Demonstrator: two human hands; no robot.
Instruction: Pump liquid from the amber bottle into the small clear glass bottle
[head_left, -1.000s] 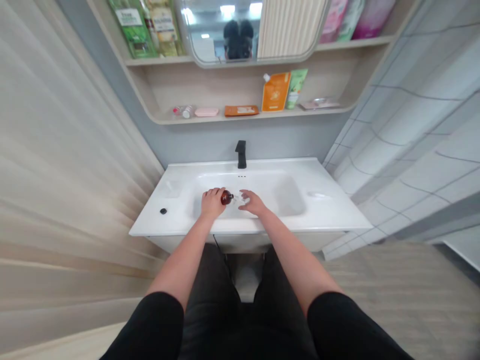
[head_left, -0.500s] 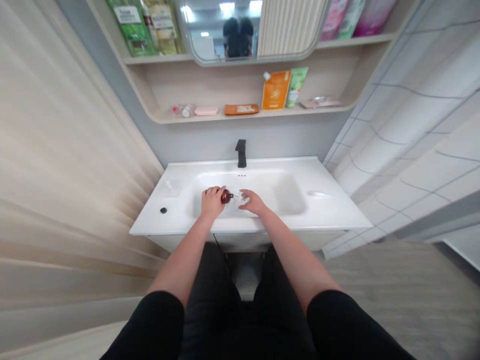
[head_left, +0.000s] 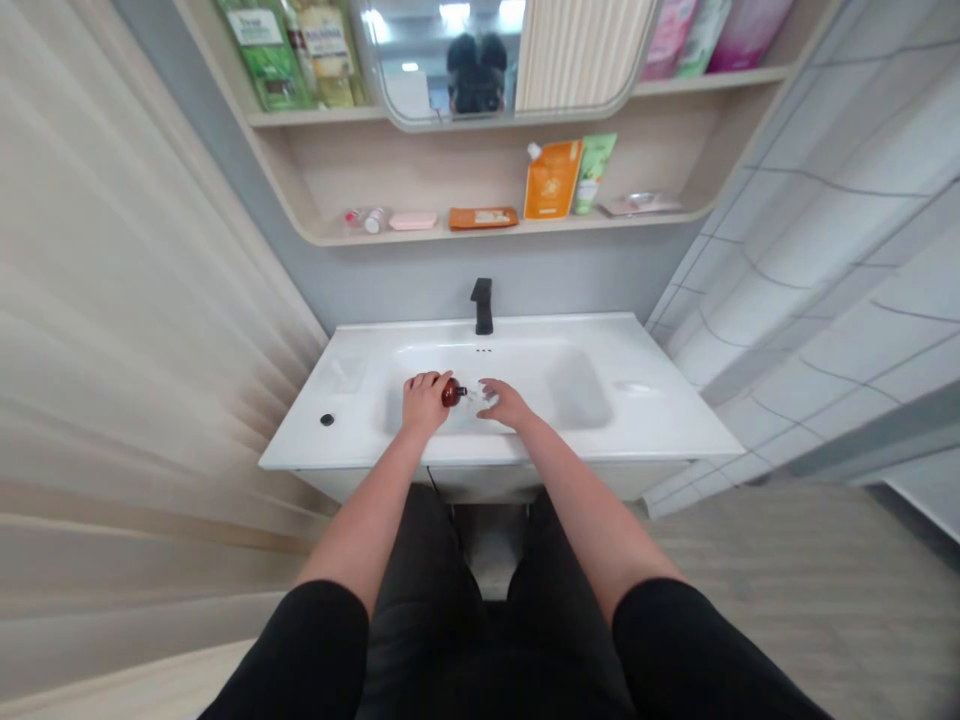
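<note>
My left hand (head_left: 424, 402) is closed around a small reddish-brown bottle (head_left: 450, 393), tipped on its side with its dark neck pointing right. Facing that neck, my right hand (head_left: 508, 405) grips a small clear container (head_left: 487, 396), whose exact kind I cannot make out. The bottle's mouth is close to the container; whether they touch is too small to tell. Both hands are above the white sink (head_left: 581, 390). A small round black cap (head_left: 327, 420) lies on the counter to the left.
A black faucet (head_left: 483, 307) stands behind the basin. Clear, thin items lie on the counter's left (head_left: 346, 375) and right (head_left: 636, 387). Above, a shelf (head_left: 420, 238) holds a pink soap bar (head_left: 413, 221), an orange pouch (head_left: 553, 181) and a green tube (head_left: 594, 174), below a mirror (head_left: 442, 70).
</note>
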